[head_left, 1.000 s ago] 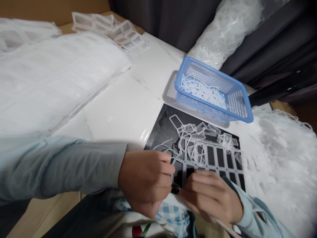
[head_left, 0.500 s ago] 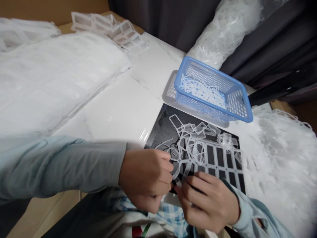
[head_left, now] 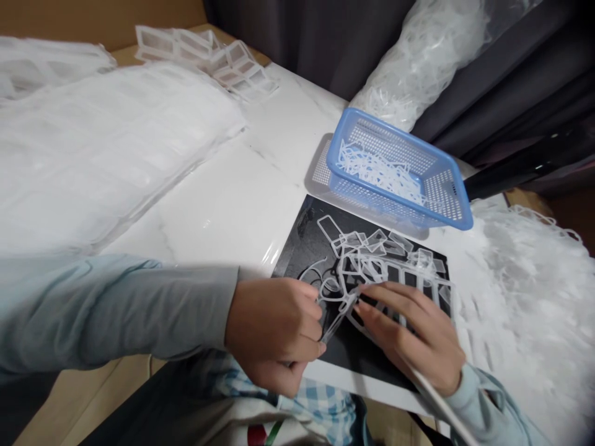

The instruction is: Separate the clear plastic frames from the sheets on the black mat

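A black mat (head_left: 307, 241) lies at the near edge of a white marble table (head_left: 232, 198). On the mat sits a translucent plastic grid of rectangular frames (head_left: 418, 279) with loose frames (head_left: 353, 241) beside it. My left hand (head_left: 274, 331) is closed, pinching a thin strip (head_left: 339, 314) of that plastic. My right hand (head_left: 409, 334) pinches the other end of the strip, its fingers resting on the grid.
A blue perforated basket (head_left: 446, 192) holding white plastic trimmings stands behind the mat. Heaps of white plastic scrap (head_left: 525, 291) lie at the right and in a bag (head_left: 427, 49) behind. Stacked translucent sheets (head_left: 102, 142) cover the left of the table.
My right hand has moved up and forward from the mat's near edge onto the grid, drawing the strip out. My left hand has stayed almost still.
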Demonstrator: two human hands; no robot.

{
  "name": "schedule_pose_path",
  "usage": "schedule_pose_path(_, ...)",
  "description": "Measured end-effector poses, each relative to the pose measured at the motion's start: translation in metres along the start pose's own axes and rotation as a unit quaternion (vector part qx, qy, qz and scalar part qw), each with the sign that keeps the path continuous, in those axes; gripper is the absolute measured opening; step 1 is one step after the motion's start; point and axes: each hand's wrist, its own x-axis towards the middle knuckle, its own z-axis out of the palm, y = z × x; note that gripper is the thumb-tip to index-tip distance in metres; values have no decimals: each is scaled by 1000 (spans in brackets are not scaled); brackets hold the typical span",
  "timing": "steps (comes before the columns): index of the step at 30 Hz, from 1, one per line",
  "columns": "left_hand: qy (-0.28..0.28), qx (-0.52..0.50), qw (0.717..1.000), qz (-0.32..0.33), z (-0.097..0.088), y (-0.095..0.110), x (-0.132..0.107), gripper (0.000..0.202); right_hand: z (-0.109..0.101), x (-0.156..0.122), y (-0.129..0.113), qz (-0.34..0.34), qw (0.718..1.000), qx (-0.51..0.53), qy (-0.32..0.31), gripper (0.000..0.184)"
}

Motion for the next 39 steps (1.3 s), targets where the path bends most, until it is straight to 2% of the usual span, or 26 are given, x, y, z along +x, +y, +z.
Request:
schedule_pose_path(5, 12, -18, 1000, -3, 1, 0, -1, 11, -4, 2, 8, 91, 980, 176, -17, 18)
schedule_pose_path(13, 24, -26, 997, -67, -4, -1, 1, 15, 0, -2, 7, 194, 938, 288, -14, 12)
schedule_pose_path(17, 31, -18, 993, -112, -7, -2, 3, 22, 2, 1, 6, 168, 928, 333, -4, 12)
schedule_pose_path(20, 30, -8, 993, -116, -6, -3, 2, 24, 5, -2, 6, 146, 922, 357, -29, 5)
schedule_pose_path(23, 26, 0, 993, -111, -6, -4, 1, 23, 8, -5, 4, 126, 920, 367, -54, 25)
schedule_pose_path(25, 23, 4, 993, -112, -5, -5, 1, 21, 10, -6, 2, 110, 929, 350, -46, 34)
schedule_pose_path(26, 22, 7, 993, -112, -5, -5, 1, 19, 11, -6, 0, 109, 936, 334, -36, 31)
schedule_pose_path(29, 19, 19, 994, -102, -3, -6, 0, 19, 15, -4, -5, 128, 949, 286, -34, 8)
schedule_pose_path(32, 14, 25, 994, -103, -1, -7, -1, 20, 18, -2, -8, 142, 946, 284, -60, 15)
schedule_pose_path(35, 24, 8, 993, -115, -1, -6, -2, 16, 18, -2, -9, 166, 923, 339, -68, 18)
schedule_pose_path(39, 29, -16, 990, -135, -3, -4, 0, 17, 8, -3, -5, 242, 865, 436, -52, 26)
